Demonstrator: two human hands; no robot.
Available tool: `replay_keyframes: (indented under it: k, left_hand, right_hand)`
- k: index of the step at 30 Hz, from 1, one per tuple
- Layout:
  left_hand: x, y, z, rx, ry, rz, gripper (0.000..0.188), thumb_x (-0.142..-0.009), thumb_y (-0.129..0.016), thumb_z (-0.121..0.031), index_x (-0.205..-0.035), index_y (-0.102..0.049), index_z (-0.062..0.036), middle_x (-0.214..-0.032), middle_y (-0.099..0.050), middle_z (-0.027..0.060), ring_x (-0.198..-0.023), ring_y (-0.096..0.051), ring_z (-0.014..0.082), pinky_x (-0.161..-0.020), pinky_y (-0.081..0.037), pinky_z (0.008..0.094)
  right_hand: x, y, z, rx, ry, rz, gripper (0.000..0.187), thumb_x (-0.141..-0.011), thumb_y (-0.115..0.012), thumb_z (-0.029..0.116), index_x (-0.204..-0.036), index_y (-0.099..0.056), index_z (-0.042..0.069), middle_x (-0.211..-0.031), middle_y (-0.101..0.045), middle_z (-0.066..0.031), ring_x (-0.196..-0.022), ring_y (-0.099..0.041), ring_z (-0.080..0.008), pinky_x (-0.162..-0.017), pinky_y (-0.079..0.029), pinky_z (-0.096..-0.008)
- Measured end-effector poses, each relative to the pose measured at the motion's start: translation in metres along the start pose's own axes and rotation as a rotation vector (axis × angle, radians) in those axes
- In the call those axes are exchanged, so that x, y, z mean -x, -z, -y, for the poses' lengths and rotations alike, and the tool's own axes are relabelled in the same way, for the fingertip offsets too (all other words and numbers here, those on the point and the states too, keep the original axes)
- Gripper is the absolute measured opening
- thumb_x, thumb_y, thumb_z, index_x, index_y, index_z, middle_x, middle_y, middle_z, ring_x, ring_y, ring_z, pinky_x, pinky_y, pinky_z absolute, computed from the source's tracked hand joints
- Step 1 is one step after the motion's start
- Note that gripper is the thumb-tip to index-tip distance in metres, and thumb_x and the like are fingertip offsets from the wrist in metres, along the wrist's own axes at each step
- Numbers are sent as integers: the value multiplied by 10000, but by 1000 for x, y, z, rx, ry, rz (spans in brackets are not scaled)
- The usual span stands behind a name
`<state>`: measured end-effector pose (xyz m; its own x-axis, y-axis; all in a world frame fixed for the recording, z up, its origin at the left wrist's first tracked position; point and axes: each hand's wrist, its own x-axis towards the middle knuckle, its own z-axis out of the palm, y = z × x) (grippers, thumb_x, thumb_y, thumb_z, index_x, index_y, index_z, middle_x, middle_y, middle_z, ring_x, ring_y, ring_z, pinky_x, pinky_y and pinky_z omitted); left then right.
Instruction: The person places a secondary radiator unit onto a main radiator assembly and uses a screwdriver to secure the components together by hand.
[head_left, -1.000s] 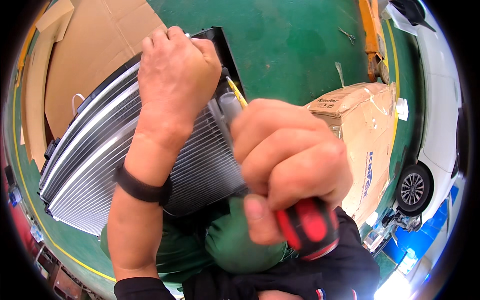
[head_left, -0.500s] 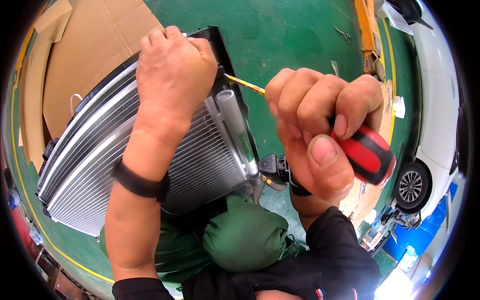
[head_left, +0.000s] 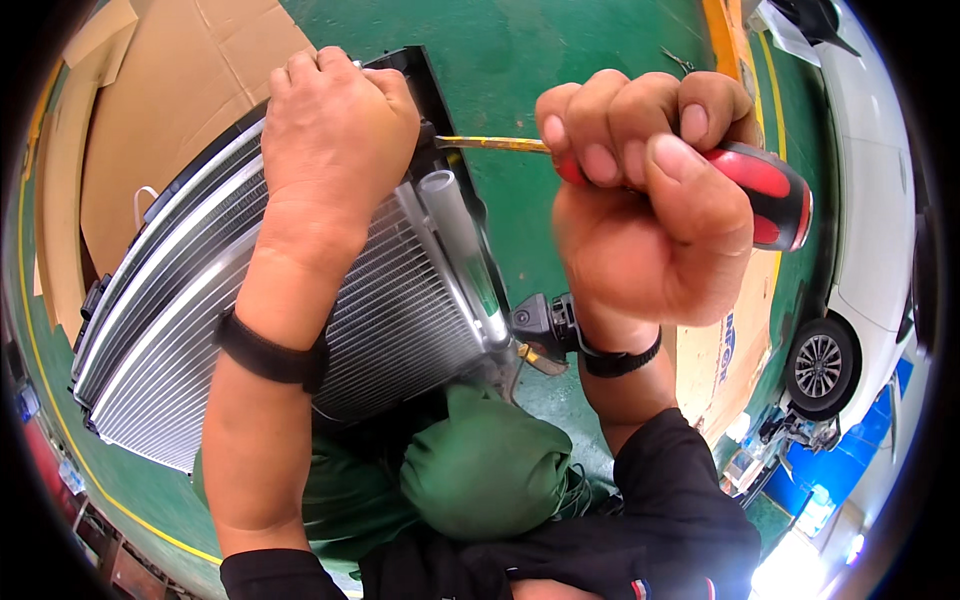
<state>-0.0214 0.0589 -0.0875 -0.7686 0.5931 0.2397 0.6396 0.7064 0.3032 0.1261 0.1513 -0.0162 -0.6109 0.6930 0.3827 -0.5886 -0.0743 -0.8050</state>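
Note:
My right hand [head_left: 650,200] is closed around a screwdriver [head_left: 760,190] with a red and black handle. Its yellowish shaft points left, and the tip meets the black end frame of a car radiator [head_left: 400,300]. That radiator leans in front of my knees, with silver fins and a silver tube [head_left: 455,240] along its right side. My left hand [head_left: 335,140] is closed over the radiator's top corner, close to the screwdriver tip. Whatever its fingers grip there is mostly hidden behind the hand.
Flattened cardboard [head_left: 180,110] lies behind the radiator at the left. More cardboard [head_left: 725,360] is at the right, beside an orange metal beam [head_left: 735,40]. A white car [head_left: 870,200] stands farther right. Pliers or scissors [head_left: 678,60] lie on the green floor.
My right hand has risen, and the screwdriver has swung from slanting down to the right to nearly level. My left hand, still on the radiator corner, has shifted slightly left.

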Motion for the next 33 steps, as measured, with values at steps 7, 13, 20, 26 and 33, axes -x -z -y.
replay_keyframes:
  k: [7, 13, 20, 26, 33]
  left_hand:
    - [0, -1, 3, -7, 5, 15, 413, -987, -433, -252, -1091, -658, 78, -1048, -655, 272, -1032, -602, 443, -942, -507, 498]
    - [-1, -8, 6, -35, -62, -126, 392, -935, -478, -235, -907, -676, 103, -933, -670, 272, -915, -640, 398, -870, -557, 454]
    - [0, -7, 6, -47, -71, -117, 412, -943, -471, -246, -922, -678, 110, -968, -675, 277, -924, -642, 398, -880, -554, 455]
    - [-2, -7, 7, -58, -70, -86, 426, -949, -468, -255, -943, -677, 116, -972, -676, 274, -937, -645, 399, -888, -556, 460]
    - [-2, -6, 8, -63, -77, -76, 420, -946, -466, -254, -923, -674, 111, -960, -672, 278, -937, -644, 407, -873, -563, 471]
  right_hand:
    - [13, -10, 5, 131, 117, 23, 113, -992, -528, 55, -1085, -519, 119, -809, -586, -74, -686, -570, -203, -758, -532, -504]
    - [5, -16, 11, 4, 108, -38, 49, -999, -571, 113, -967, -534, 119, -765, -542, -27, -639, -513, -152, -686, -503, -434]
    - [12, -11, -6, 38, 164, -175, 106, -995, -601, 137, -925, -526, 111, -754, -525, -18, -633, -489, -148, -702, -501, -418]
    - [34, -2, 0, -53, 118, -186, 230, -994, -624, 269, -1078, -562, 63, -952, -577, -76, -925, -585, -224, -990, -482, -533]
    - [40, 34, 14, 14, 58, 23, 283, -1038, -509, 213, -1242, -608, 44, -1171, -624, -128, -1140, -581, -310, -1110, -428, -585]
